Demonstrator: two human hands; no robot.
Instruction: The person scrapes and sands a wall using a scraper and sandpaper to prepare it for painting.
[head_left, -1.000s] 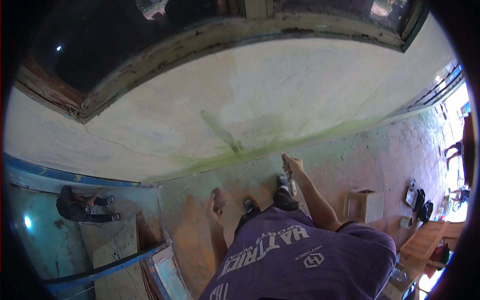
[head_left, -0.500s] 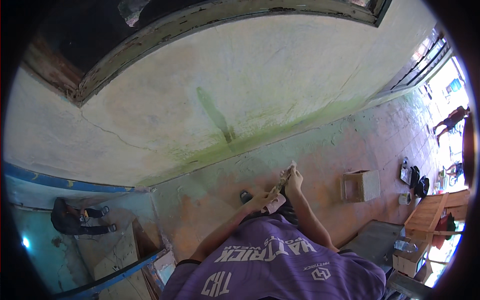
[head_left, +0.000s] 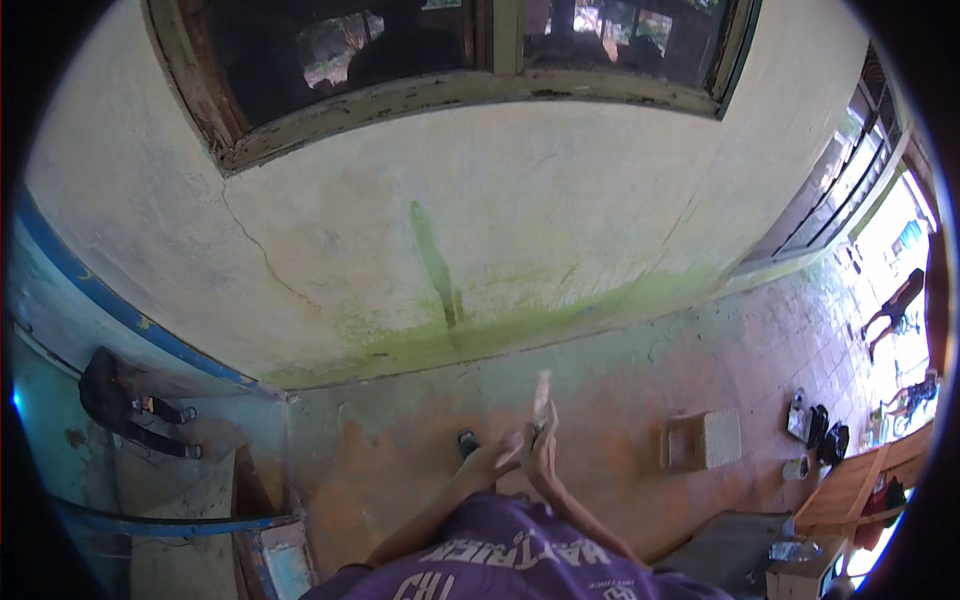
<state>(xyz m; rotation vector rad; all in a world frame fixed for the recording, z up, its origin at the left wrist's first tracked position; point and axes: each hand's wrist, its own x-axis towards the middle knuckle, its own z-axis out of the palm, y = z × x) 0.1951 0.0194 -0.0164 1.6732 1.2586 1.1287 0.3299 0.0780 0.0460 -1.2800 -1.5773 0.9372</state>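
Note:
In front of my purple shirt, my two hands are close together over the floor. My right hand (head_left: 541, 458) is closed round a thin, pale, crumpled strip (head_left: 541, 400) that sticks out past its fingertips. What the strip is made of I cannot make out. Just left of it is my left hand (head_left: 487, 464), its fingers smeared by motion. A pinkish blur lies at those fingers; whether it is part of the hand or a held piece does not show.
A wall (head_left: 560, 190) with peeling green paint and a window frame (head_left: 480, 90) stands ahead. A box-like stool (head_left: 703, 441) is on the floor to the right, with a bucket (head_left: 796, 468) and bags (head_left: 828, 430) beyond. Another person (head_left: 115, 405) bends at the left.
My hands have come closer together, and the strip now points up from my right hand instead of stretching between both. The view has tilted up, showing more window.

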